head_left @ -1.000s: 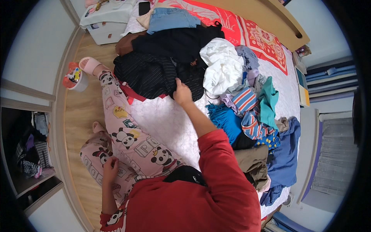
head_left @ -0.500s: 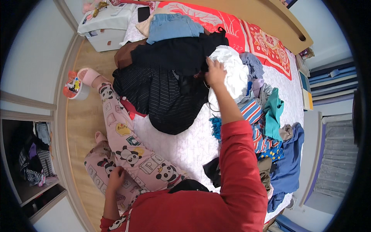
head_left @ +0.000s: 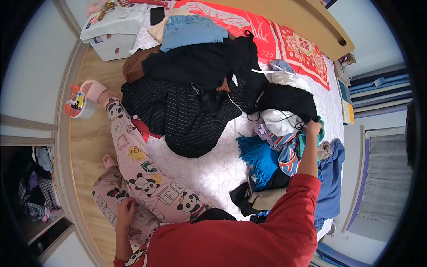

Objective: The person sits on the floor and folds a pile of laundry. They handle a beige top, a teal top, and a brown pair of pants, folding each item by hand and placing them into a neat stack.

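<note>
Right hand [head_left: 314, 127] pinched on the black garment [head_left: 289, 101] spread to its upper left.

A red top [head_left: 231, 242] and pink panda-print trousers [head_left: 149, 182] stand out against a pale, faintly patterned sheet [head_left: 191, 173] amid a black garment with thin white stripes [head_left: 187, 118], a plain black cloth [head_left: 291, 102], a white cloth [head_left: 279, 122], a light-blue garment [head_left: 192, 33], a bright blue fringed piece [head_left: 262, 162], a red-white-and-blue striped cloth [head_left: 289, 161] and red, pale-figured bedding [head_left: 302, 52].
</note>
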`<state>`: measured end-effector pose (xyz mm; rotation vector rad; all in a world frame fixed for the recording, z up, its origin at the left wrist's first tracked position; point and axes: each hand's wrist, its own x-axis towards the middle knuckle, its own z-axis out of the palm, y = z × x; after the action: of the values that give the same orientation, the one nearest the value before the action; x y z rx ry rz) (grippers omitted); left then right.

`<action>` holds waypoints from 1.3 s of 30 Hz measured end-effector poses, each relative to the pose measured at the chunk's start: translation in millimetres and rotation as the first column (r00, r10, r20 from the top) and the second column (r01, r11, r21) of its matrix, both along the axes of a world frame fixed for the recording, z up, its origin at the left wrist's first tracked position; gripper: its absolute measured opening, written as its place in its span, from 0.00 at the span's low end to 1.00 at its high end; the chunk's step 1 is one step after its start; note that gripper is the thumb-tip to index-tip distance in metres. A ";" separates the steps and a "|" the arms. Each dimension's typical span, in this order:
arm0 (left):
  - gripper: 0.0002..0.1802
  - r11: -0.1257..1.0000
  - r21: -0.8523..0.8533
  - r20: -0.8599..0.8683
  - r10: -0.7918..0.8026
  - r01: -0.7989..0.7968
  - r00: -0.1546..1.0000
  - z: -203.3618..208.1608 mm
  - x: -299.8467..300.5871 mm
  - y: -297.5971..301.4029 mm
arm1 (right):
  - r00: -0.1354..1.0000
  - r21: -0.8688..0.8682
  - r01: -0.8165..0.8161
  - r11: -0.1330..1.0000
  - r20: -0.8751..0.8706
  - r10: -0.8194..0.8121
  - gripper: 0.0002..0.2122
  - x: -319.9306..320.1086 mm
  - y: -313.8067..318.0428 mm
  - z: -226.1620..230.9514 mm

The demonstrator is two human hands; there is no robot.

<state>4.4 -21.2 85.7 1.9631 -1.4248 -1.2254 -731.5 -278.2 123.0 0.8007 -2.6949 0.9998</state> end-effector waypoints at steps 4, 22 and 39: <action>0.05 0.998 0.032 0.049 -0.047 0.046 0.998 -8.9 2.8 1.4 | 0.724 0.194 -0.382 0.903 -0.545 0.423 0.22 125.4 -47.1 52.7; 0.05 0.998 0.057 0.088 0.004 -0.009 0.996 -11.8 -12.9 3.5 | 0.048 -0.282 -0.955 0.091 0.155 0.987 0.21 452.8 -21.6 -17.4; 0.05 0.938 -0.320 0.351 0.251 -0.136 0.902 12.7 5.9 -1.3 | 0.577 -0.292 -0.780 0.553 0.005 0.816 0.15 310.1 -7.5 149.4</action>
<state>10.4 -22.5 98.4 2.1489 -1.4412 -0.5183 -421.4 -285.6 272.4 2.0657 -2.1373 1.5741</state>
